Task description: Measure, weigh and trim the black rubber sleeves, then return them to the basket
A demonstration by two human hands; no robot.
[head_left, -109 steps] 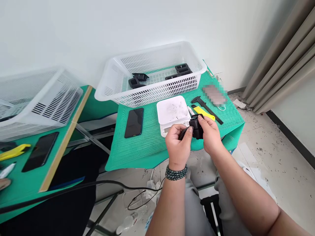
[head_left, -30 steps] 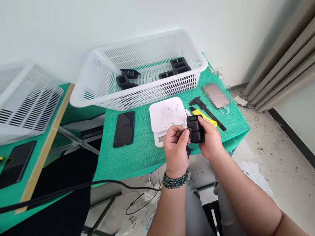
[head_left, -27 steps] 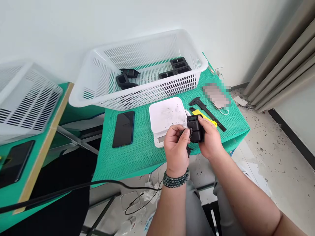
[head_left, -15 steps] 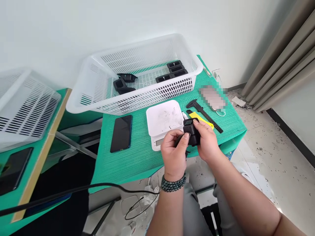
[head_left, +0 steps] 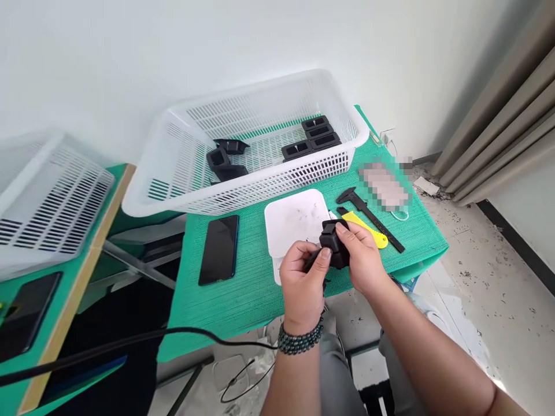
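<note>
A black moulded plastic part [head_left: 333, 238] with a boxy raised body is held in front of the near edge of the table. My right hand [head_left: 363, 254] is closed around its right side, with the thumb on top. My left hand [head_left: 303, 271] pinches the dark piece at its left side between thumb and fingers; whether that is the same part or a separate piece I cannot tell. Just beyond the hands lies a white kitchen scale [head_left: 297, 222] with dark specks on its pan. A yellow utility knife [head_left: 366, 228] and a black caliper [head_left: 373, 216] rest beside my right hand.
A white plastic basket [head_left: 243, 199] at the back holds several black parts [head_left: 297, 149]. Left of the scale lies a phone [head_left: 219, 249]. A second basket [head_left: 52, 196] and another phone [head_left: 32, 312] are on the left table. A black cable [head_left: 182, 330] crosses in front.
The black part has been tilted in my hands, so its raised top shows more. Both hands keep their hold. The whole scene sits slightly lower in view.
</note>
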